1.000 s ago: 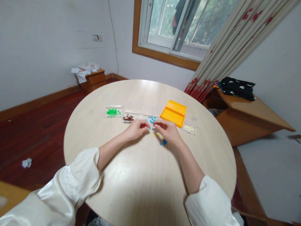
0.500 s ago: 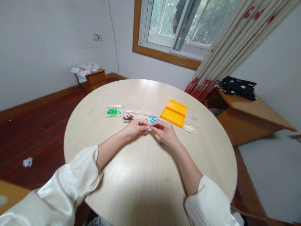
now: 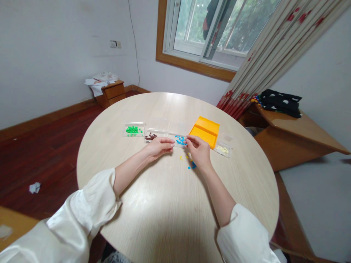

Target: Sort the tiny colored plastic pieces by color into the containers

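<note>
My left hand (image 3: 159, 147) is over the middle of the round table, thumb and fingers pressed together; whatever is between the tips is too small to make out. To its right, my right hand (image 3: 200, 152) has thumb and forefinger pinched close to the small blue pieces (image 3: 179, 140) in a clear tray. I cannot see whether a piece is in that pinch. Loose yellow bits (image 3: 181, 157) and a few loose blue pieces (image 3: 193, 165) lie on the table below and left of my right hand. Brown pieces (image 3: 150, 136) sit in a clear box just behind my left hand.
Green pieces (image 3: 133, 130) fill another clear box at the left. An open yellow case (image 3: 205, 133) lies behind my right hand, beside a small clear box of pale yellow pieces (image 3: 222, 149). The round table (image 3: 164, 204) has a wooden cabinet (image 3: 296, 135) to its right.
My hands, whose fingertips met before, are now apart. The right hand has moved right, uncovering the loose yellow and blue pieces. My left hand has hardly moved.
</note>
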`<state>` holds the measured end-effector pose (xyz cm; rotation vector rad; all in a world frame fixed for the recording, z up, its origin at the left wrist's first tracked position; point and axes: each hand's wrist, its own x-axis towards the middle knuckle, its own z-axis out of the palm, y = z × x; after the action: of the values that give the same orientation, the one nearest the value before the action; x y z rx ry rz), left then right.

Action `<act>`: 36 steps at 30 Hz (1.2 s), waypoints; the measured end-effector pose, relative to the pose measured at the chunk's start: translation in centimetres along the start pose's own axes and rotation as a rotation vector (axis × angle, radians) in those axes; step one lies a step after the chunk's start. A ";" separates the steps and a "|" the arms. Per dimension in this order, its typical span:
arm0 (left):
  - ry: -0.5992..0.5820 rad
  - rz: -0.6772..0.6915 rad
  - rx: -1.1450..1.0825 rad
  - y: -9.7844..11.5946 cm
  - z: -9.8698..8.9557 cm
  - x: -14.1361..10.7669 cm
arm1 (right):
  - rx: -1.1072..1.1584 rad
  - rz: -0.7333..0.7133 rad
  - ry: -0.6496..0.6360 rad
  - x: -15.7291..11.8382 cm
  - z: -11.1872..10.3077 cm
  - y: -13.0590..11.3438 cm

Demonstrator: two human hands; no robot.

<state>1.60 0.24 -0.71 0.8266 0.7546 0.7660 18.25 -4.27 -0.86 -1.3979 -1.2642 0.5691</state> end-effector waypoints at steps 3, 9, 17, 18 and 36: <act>-0.013 0.021 -0.001 -0.1 -0.1 0.1 | 0.015 0.007 -0.016 0.0 0.1 0.0; -0.066 0.064 0.038 -0.3 -0.4 0.2 | -0.130 -0.175 -0.297 -0.9 0.2 -1.6; -0.058 0.056 0.052 -0.1 0.0 -0.2 | -0.211 -0.199 -0.358 -1.3 0.4 -2.0; -0.037 0.061 0.047 0.0 0.0 -0.2 | -0.211 -0.191 -0.342 -1.2 0.4 -1.9; 0.151 0.194 0.044 1.1 0.3 -0.8 | -0.007 -0.045 -0.017 0.0 -0.2 0.1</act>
<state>1.14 0.01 0.60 0.8978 0.8361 0.9970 18.44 -4.36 -0.87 -1.3696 -1.3088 0.5471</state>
